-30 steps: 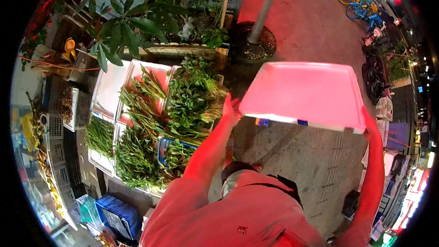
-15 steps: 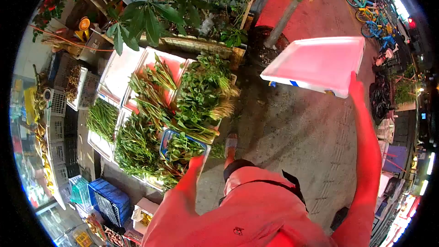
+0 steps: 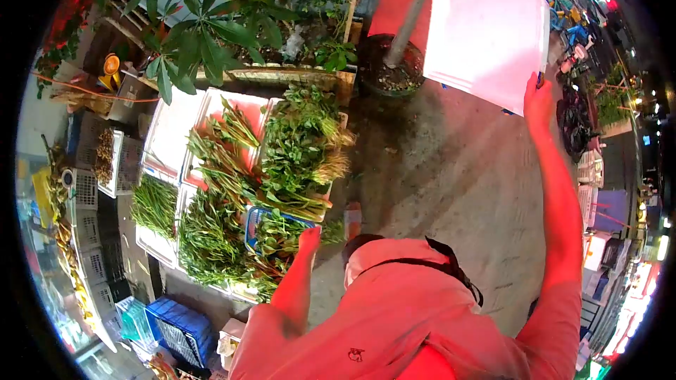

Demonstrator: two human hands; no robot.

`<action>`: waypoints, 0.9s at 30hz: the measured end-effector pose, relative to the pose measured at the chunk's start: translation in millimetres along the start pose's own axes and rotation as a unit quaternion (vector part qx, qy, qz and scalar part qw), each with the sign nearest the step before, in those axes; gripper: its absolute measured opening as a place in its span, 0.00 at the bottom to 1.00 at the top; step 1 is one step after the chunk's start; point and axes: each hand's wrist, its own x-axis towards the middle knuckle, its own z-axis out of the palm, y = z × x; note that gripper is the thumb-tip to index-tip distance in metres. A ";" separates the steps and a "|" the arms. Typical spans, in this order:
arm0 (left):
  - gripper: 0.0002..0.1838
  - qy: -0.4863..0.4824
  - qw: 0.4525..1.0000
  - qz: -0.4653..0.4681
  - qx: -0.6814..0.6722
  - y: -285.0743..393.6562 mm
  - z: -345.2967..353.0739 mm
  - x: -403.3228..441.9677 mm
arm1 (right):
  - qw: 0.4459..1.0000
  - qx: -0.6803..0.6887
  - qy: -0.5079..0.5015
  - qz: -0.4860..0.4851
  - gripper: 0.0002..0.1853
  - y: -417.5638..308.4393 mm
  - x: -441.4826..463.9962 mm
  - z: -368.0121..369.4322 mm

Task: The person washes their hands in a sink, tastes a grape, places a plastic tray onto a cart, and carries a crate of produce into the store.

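My right hand (image 3: pixel 539 102) grips a shallow white tray (image 3: pixel 486 28) by its lower right corner, fingers closed on the edge. The tray is up in the air ahead of me, tilted so its broad pink-lit face shows, just beside the tree trunk (image 3: pixel 407 32) in view. Small blue patches mark its lower edge; I can't make out any lettering on them. A little dark emblem (image 3: pixel 356 355) sits on my shirt (image 3: pixel 422 309), too small to read, and the lit signs (image 3: pixel 637 302) at the far right are a blur.

A second ago I had both hands on the tray, lower over the pavement (image 3: pixel 451 169); half a second ago my left hand (image 3: pixel 308 239) was already off it. Since then the tray has risen, its face turned more towards me.

My left hand is by the corner of a blue basket (image 3: pixel 250 229) of greens; I can't tell whether it touches or holds anything there. Around the basket lie leafy bunches (image 3: pixel 299 141) and white boxes (image 3: pixel 172 134), with a blue crate (image 3: pixel 179 327) lower down to the left.
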 end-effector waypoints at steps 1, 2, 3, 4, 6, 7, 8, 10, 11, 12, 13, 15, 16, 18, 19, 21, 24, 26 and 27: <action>0.13 -0.004 0.999 0.005 -0.035 19.4 4.8 -0.6 | 0.999 0.018 -0.005 0.035 0.29 4.2 -3.4 -1.4; 0.14 -0.009 0.997 0.010 -0.070 39.2 9.7 -1.0 | 0.997 0.034 -0.008 0.073 0.28 11.1 -8.9 -3.4; 0.15 -0.021 0.990 0.019 -0.139 50.7 8.8 -2.5 | 0.995 0.060 -0.010 0.080 0.28 21.4 -14.1 3.1; 0.15 -0.041 0.992 0.021 -0.117 59.4 6.5 -3.2 | 0.993 0.078 -0.006 0.093 0.27 37.5 -18.0 8.0; 0.16 0.000 0.997 0.045 -0.059 72.3 8.0 6.0 | 0.992 0.060 0.024 0.107 0.26 48.2 -31.9 -1.1; 0.14 -0.008 0.999 0.026 -0.032 72.0 4.1 17.3 | 0.992 0.045 0.028 0.111 0.25 48.6 -38.4 -9.7; 0.14 -0.024 0.999 0.029 -0.017 67.5 -1.0 26.3 | 0.993 0.033 0.028 0.113 0.25 53.1 -44.8 -16.6; 0.15 -0.075 0.993 0.024 0.085 51.8 -19.5 45.3 | 0.990 0.031 0.033 0.131 0.25 67.6 -54.8 -26.5; 0.15 -0.078 0.992 0.022 0.092 33.1 -31.5 64.0 | 0.990 0.040 0.031 0.133 0.25 71.7 -56.5 -25.8; 0.15 -0.072 0.964 0.138 0.215 9.6 -42.8 82.3 | 0.989 0.039 0.030 0.139 0.25 78.6 -62.0 -28.9; 0.15 -0.073 0.938 0.193 0.277 3.1 -47.2 86.2 | 0.986 0.035 0.029 0.163 0.25 88.0 -68.9 -32.4; 0.17 -0.023 0.804 0.388 0.450 -3.8 -53.2 88.3 | 0.978 0.033 0.037 0.200 0.26 115.9 -79.9 -30.0; 0.18 0.018 0.666 0.509 0.545 -6.5 -57.4 87.7 | 0.978 0.034 0.032 0.205 0.26 132.0 -89.0 -29.2; 0.11 -0.080 0.874 0.130 0.462 3.3 -50.6 75.1 | 0.972 0.016 0.001 0.235 0.27 166.0 -110.7 -31.7; 0.11 -0.072 0.896 0.153 0.410 -5.4 -46.1 86.2 | 0.966 0.016 -0.019 0.257 0.29 183.5 -123.6 -31.5; 0.11 -0.060 0.938 0.117 0.322 14.5 -31.4 73.3 | 0.953 0.009 -0.053 0.298 0.32 218.5 -158.2 -34.0; 0.15 -0.066 0.982 0.077 0.162 48.8 0.8 43.2 | 0.942 -0.008 -0.058 0.331 0.34 252.4 -224.2 -50.6; 0.16 -0.072 0.989 0.049 0.119 73.4 16.7 18.9 | 0.892 -0.095 -0.139 0.420 0.32 300.0 -269.4 -57.1; 0.18 -0.081 0.994 0.024 0.076 79.9 20.4 11.3 | 0.883 -0.097 -0.133 0.440 0.33 304.2 -289.2 -70.0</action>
